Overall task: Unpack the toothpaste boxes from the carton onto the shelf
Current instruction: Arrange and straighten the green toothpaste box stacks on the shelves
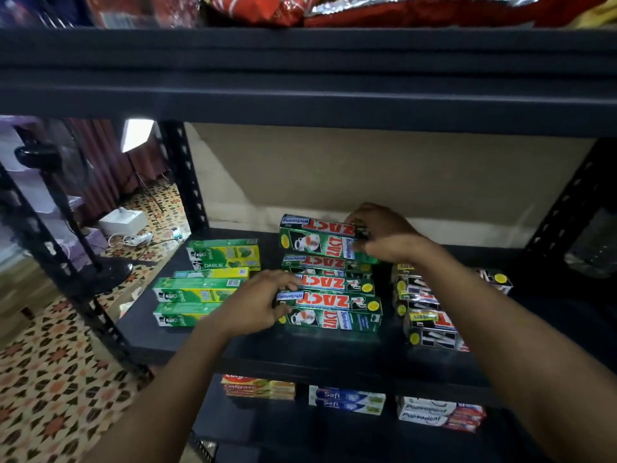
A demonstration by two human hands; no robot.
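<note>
- Darlie boxes [203,289] lie stacked near the left edge of the shelf [300,352] — placed
- Left hand [253,305], fingers curled on the front Zact box [330,315], mid-shelf
- Right hand [384,238] grips the rear Zact box [320,240], apparently not yet settled
- Black boxes [427,315] sit towards the right edge; the carton is out of view, so what's left can't be told

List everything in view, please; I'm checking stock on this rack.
green Zact boxes: at least four, green, middle shelf centre
Darlie boxes: about four, green-yellow, middle shelf left
black boxes: several, black, middle shelf right
Colgate boxes: stack, red-yellow, lower shelf left
Safi boxes: two, blue-white, lower shelf centre
Pepsodent boxes: stack, white-red, lower shelf right
snack packets: several, red, top shelf
left hand: grips front green Zact box
right hand: grips rearmost green Zact box
</note>
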